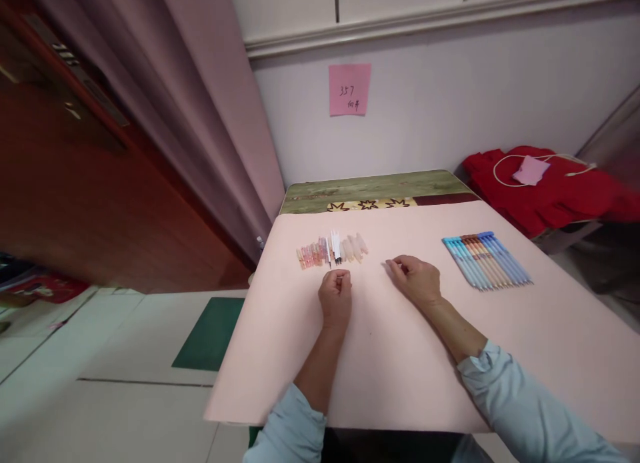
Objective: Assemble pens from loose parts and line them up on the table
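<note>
My left hand [335,296] is closed, resting on the table just below a row of pen parts; whatever its fingers hold, if anything, is hidden. A little to the right, my right hand [417,281] has its fingers curled and thumb and forefinger close together; I cannot make out anything between them. The row has patterned pinkish-orange pen barrels [311,253] at its left. White pen refills [335,244] with dark ends lie in the middle, and pale translucent pen pieces [356,247] at its right. Beyond my right hand, several whole pens [487,261] lie side by side, light blue, brown and darker blue.
A pale pink sheet [400,369] covers the table, with a green wood-look strip [310,195] behind. Red cloth [540,199] with a white cable [505,159] sits at the right. A pink note [349,89] is on the wall; a brown door [100,169] stands left.
</note>
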### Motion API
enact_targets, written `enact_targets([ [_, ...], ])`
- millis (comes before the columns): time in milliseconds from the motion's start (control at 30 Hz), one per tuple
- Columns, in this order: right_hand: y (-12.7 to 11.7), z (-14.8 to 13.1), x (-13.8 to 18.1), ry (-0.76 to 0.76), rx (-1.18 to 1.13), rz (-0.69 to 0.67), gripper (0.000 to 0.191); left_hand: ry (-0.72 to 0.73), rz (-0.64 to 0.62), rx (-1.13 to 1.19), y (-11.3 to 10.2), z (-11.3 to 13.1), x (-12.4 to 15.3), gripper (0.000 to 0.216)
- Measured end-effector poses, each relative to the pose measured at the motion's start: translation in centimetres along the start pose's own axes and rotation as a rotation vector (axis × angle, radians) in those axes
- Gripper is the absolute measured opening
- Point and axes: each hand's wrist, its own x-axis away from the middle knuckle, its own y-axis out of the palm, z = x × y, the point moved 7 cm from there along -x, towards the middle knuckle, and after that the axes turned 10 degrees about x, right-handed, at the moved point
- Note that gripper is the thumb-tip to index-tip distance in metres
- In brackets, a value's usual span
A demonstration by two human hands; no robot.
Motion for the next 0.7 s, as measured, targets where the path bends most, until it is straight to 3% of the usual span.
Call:
enact_targets([
  [300,-0.6,-0.6,0.3,-0.085,-0.033,-0.036,0.033,-0.021,-0.010,0.005,0.2,-0.1,-0.2,0.020],
  [567,0.4,-2.5,1.1,-0.290,-0.051,-0.196,0.031,-0.054,0.027,0.069,0.1,0.2,-0.4,0.024],
  [700,0.8,-2.4,0.9,-0.294,-0.031,-0.253,0.030,-0.054,0.040,0.106,0.1,0.2,-0.7,0.025],
])
